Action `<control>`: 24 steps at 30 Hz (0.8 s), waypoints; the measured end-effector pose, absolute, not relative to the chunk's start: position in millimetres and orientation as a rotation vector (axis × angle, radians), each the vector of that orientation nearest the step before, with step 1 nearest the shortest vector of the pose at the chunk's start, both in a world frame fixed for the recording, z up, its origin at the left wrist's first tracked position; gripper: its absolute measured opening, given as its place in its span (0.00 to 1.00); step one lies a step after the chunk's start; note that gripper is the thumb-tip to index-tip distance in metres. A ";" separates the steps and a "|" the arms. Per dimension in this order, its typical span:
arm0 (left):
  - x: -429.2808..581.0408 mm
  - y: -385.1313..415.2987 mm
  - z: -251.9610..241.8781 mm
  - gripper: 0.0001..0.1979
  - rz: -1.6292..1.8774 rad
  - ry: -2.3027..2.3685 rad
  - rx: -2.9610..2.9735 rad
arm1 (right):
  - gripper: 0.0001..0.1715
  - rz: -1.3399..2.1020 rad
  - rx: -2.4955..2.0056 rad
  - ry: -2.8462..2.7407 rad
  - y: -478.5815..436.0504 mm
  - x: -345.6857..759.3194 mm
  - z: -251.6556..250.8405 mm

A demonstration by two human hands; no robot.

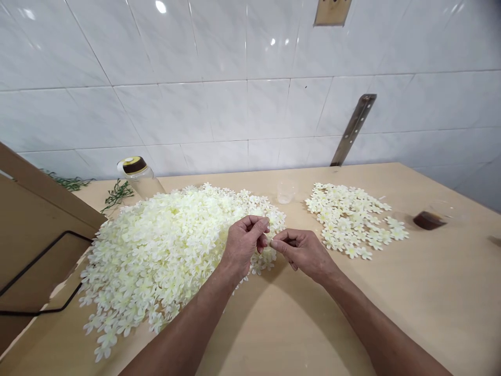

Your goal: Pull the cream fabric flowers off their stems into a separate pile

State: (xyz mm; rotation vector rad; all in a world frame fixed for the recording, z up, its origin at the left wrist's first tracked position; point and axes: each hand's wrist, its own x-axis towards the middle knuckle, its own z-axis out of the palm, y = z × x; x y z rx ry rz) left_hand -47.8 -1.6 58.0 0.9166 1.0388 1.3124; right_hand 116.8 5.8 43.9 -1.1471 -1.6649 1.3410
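A big heap of small cream-white fabric flowers covers the left half of the wooden table. A smaller, flatter spread of the same flowers lies to the right. My left hand and my right hand meet at the heap's right edge. Both have their fingers curled and pinched together, fingertips nearly touching. What sits between the fingertips is too small to make out; it looks like one flower from the heap.
A clear bottle with a brown-and-cream cap stands behind the heap. A small clear cup sits between the two flower groups, a glass with dark liquid at right. Cardboard with a black cable, green sprigs at left. A tiled wall rises behind.
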 end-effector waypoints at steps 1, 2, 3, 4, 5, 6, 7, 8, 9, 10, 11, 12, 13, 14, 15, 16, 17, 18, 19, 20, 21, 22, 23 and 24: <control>-47.7 -1.7 58.3 0.15 1.314 1.042 0.925 | 0.19 1.357 -1.149 -1.649 5.9 116.4 43.0; -47.7 -1.7 58.9 0.15 1.316 1.049 0.933 | 0.18 1.367 -1.150 -1.632 5.8 116.2 42.3; -47.8 -1.7 59.6 0.15 1.318 1.058 0.939 | 0.18 1.376 -1.151 -1.621 5.7 116.1 41.9; -47.9 -1.7 60.5 0.15 1.319 1.068 0.944 | 0.18 1.382 -1.150 -1.619 5.5 116.0 41.7; -48.2 -1.6 61.3 0.15 1.322 1.077 0.951 | 0.18 1.385 -1.148 -1.629 5.2 116.1 41.8; -48.5 -1.5 62.0 0.15 1.324 1.087 0.960 | 0.19 1.385 -1.151 -1.650 5.0 116.3 41.9; -49.0 -1.4 62.4 0.15 1.324 1.097 0.971 | 0.19 1.384 -1.155 -1.679 4.9 116.5 41.9; -49.6 -1.3 62.6 0.15 1.326 1.110 0.986 | 0.20 1.383 -1.161 -1.704 4.9 116.8 41.9; -50.3 -1.2 62.4 0.15 1.327 1.124 1.006 | 0.20 1.382 -1.165 -1.717 5.0 117.1 41.6; -51.0 -1.0 62.0 0.15 1.329 1.140 1.029 | 0.21 1.378 -1.169 -1.716 5.2 117.3 41.1; -51.7 -0.9 61.3 0.15 1.330 1.157 1.053 | 0.23 1.369 -1.173 -1.706 5.6 117.5 40.6; -52.1 -0.9 60.6 0.15 1.329 1.176 1.074 | 0.25 1.357 -1.175 -1.681 6.0 117.8 40.1; -52.3 -0.9 59.8 0.15 1.327 1.195 1.091 | 0.28 1.344 -1.176 -1.642 6.6 118.0 39.8; -52.1 -0.9 59.1 0.15 1.322 1.214 1.105 | 0.29 1.339 -1.168 -1.590 7.2 118.3 39.7; -51.5 -1.1 58.5 0.15 1.313 1.232 1.117 | 0.30 1.351 -1.145 -1.527 7.8 118.7 39.9; -50.7 -1.3 58.2 0.15 1.300 1.249 1.130 | 0.30 1.385 -1.108 -1.457 8.4 119.0 40.4; -49.5 -1.7 58.0 0.15 1.283 1.264 1.144 | 0.29 1.438 -1.058 -1.385 9.0 119.3 41.2; -48.2 -2.2 58.2 0.14 1.265 1.276 1.160 | 0.28 1.497 -1.007 -1.320 9.5 119.6 42.0; -46.9 -2.7 58.5 0.14 1.248 1.284 1.175 | 0.27 1.554 -0.963 -1.276 9.9 119.8 42.8; -45.6 -3.2 59.1 0.14 1.236 1.290 1.188 | 0.25 1.600 -0.932 -1.256 10.1 120.0 43.4; -44.6 -3.7 59.7 0.14 1.227 1.290 1.196 | 0.24 1.629 -0.917 -1.257 10.1 120.0 43.8; -43.8 -4.1 60.3 0.14 1.222 1.285 1.203 | 0.24 1.643 -0.912 -1.270 10.1 120.1 44.0; -43.3 -4.3 60.7 0.14 1.220 1.278 1.207 | 0.23 1.642 -0.915 -1.284 10.0 120.1 43.9; -43.0 -4.4 60.8 0.14 1.220 1.274 1.211 | 0.23 1.634 -0.921 -1.291 10.0 120.1 43.7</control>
